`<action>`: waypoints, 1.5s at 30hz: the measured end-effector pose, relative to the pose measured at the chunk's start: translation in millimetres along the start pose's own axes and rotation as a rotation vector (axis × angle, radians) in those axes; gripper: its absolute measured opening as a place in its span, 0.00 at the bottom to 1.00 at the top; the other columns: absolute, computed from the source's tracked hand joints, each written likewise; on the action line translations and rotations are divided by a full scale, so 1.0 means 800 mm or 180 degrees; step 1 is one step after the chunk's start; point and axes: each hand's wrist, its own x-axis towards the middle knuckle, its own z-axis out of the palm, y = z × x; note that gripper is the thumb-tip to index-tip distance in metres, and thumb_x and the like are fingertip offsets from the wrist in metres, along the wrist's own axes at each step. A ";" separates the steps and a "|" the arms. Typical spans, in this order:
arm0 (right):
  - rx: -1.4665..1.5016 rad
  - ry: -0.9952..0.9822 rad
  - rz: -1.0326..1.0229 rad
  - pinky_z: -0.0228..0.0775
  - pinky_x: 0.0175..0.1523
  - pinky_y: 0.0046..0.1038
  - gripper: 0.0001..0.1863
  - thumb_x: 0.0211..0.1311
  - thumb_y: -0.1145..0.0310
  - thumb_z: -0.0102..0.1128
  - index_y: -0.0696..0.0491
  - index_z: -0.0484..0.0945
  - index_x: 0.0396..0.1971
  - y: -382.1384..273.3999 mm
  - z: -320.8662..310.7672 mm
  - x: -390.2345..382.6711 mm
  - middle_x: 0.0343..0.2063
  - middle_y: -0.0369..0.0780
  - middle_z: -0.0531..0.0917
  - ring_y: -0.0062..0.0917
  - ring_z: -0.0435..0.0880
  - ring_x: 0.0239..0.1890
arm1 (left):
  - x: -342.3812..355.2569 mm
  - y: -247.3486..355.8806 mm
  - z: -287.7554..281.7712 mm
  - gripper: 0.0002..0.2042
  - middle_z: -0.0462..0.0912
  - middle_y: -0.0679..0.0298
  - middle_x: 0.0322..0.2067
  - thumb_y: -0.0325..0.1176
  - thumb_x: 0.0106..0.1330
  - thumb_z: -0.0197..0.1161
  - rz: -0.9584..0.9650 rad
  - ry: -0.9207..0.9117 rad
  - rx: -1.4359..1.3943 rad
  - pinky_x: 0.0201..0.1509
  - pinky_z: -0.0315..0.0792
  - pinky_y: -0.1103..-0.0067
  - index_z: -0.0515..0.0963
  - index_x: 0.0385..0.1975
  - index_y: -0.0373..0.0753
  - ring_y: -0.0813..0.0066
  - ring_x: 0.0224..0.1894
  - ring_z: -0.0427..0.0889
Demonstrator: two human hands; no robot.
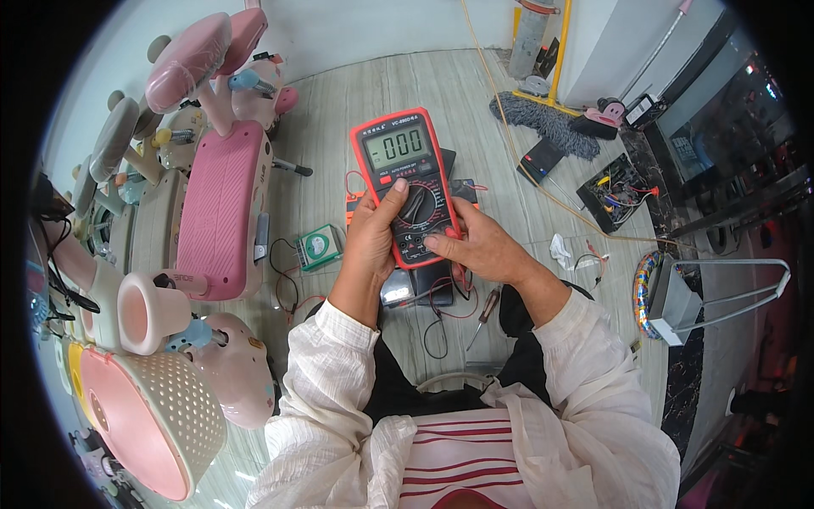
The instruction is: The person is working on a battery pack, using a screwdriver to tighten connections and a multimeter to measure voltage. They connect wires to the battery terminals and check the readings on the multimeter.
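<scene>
A red-framed digital multimeter (430, 193) is held upright between my two hands, its grey screen and round dial facing up at me. My left hand (373, 233) grips its lower left side, the thumb lying on the face by the dial. My right hand (485, 243) clasps the lower right edge, with its thumb over the sockets at the bottom. Red and black test leads hang down beneath the meter. Behind it, a dark box and an orange-edged object are partly hidden. On the floor below my right hand lies a screwdriver (489, 307). A green-and-white box (319, 247) sits left of my left hand.
Pink and beige children's ride-on toys (222, 208) crowd the left side. A grey mop head (547, 127), a small black box (541, 160) and an open black case with wires (619, 193) lie at the far right. Nearer stands a metal-framed object (678, 297).
</scene>
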 end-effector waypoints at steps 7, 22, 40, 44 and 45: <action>-0.0031 0.0006 0.0003 0.73 0.23 0.19 0.40 0.58 0.51 0.70 0.63 0.64 0.60 0.001 0.001 -0.001 0.34 0.41 0.81 0.17 0.78 0.21 | 0.001 -0.002 -0.002 0.13 0.85 0.59 0.41 0.36 0.71 0.61 -0.0058 -0.0006 -0.0017 0.40 0.84 0.77 0.75 0.48 0.35 0.73 0.38 0.87; -0.0183 0.0039 -0.0058 0.73 0.23 0.19 0.39 0.60 0.51 0.68 0.62 0.64 0.60 -0.002 0.000 -0.002 0.38 0.41 0.81 0.18 0.80 0.26 | 0.002 -0.006 0.000 0.12 0.84 0.60 0.41 0.36 0.72 0.60 -0.0088 0.0060 -0.0075 0.40 0.84 0.77 0.75 0.48 0.36 0.74 0.38 0.86; -0.1969 0.1651 0.0212 0.71 0.32 0.26 0.15 0.58 0.70 0.59 0.60 0.83 0.42 0.005 -0.167 -0.036 0.26 0.40 0.84 0.19 0.79 0.25 | 0.023 0.118 -0.140 0.22 0.79 0.57 0.56 0.50 0.74 0.51 0.1794 0.1444 -0.1292 0.65 0.68 0.48 0.72 0.58 0.41 0.54 0.59 0.77; -0.1179 0.3135 -0.0249 0.68 0.30 0.23 0.13 0.61 0.70 0.59 0.58 0.84 0.43 0.028 -0.226 -0.053 0.24 0.36 0.82 0.16 0.76 0.23 | 0.000 0.144 -0.188 0.23 0.77 0.56 0.59 0.51 0.74 0.50 0.1985 0.1283 -0.1563 0.66 0.66 0.47 0.72 0.60 0.42 0.52 0.61 0.75; -0.0740 0.3280 -0.0443 0.68 0.30 0.23 0.12 0.62 0.70 0.59 0.58 0.84 0.43 0.031 -0.233 -0.054 0.24 0.35 0.81 0.15 0.75 0.22 | -0.005 0.143 -0.183 0.23 0.76 0.56 0.59 0.51 0.74 0.50 0.2008 0.1378 -0.1427 0.66 0.66 0.47 0.71 0.60 0.43 0.52 0.61 0.75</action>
